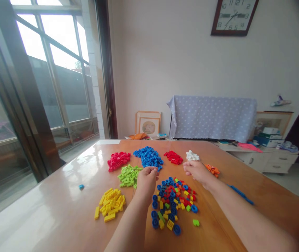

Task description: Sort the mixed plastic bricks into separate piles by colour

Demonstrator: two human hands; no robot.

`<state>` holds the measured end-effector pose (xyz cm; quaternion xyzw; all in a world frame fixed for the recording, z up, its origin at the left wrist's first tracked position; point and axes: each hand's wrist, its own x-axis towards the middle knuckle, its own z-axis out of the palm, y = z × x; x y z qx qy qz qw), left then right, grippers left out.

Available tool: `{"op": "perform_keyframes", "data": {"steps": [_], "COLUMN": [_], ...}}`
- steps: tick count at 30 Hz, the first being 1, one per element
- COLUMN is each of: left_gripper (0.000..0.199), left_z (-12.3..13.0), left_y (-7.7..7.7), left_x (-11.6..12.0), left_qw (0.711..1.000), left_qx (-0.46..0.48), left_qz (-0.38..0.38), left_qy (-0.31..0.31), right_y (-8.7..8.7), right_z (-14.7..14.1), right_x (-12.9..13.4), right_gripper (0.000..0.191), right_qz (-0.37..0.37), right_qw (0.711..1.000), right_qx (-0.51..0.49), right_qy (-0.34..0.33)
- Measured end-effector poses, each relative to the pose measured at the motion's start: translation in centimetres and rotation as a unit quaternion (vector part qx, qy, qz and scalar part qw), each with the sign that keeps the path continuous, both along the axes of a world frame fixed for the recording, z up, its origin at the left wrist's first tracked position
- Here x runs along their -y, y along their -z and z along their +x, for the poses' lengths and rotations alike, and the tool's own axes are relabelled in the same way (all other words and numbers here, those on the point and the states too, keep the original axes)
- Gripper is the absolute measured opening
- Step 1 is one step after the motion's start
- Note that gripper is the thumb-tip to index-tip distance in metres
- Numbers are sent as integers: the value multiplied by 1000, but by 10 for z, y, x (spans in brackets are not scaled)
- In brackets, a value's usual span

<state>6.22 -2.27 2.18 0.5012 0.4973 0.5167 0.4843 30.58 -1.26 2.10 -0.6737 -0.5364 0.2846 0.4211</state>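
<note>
My left hand (146,177) is over the table with its fingers closed in a pinch, at the near edge of the pile of blue bricks (148,156). Its wrist side overlaps the lime green bricks (128,175). My right hand (195,170) hovers just in front of the small white pile (192,155), fingers drawn together and pointing left. Whatever either hand pinches is too small or hidden to see. Between my forearms lies a mixed heap of blue wheels, red, yellow, orange and green bricks (171,200).
Sorted piles lie around: yellow bricks (111,204), pinkish-red bricks (118,160), red bricks (173,157) and orange bricks (212,170). A lone blue piece (81,187) sits left, a green brick (196,222) near right. Long blue pieces (241,194) lie beyond my right forearm.
</note>
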Motion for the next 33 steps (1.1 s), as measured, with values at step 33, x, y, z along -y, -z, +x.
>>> {"op": "perform_keyframes", "data": {"steps": [33], "left_gripper": [31], "left_z": [-6], "left_y": [29], "left_x": [-6], "left_qw": [908], "left_qx": [-389], "left_qz": [133], "left_qy": [78], "right_y": [1], "right_z": [-41], "right_x": [82], "right_gripper": [42], "right_qz": [70], "right_qw": [908], "right_qx": [237], "right_qy": [-339]}}
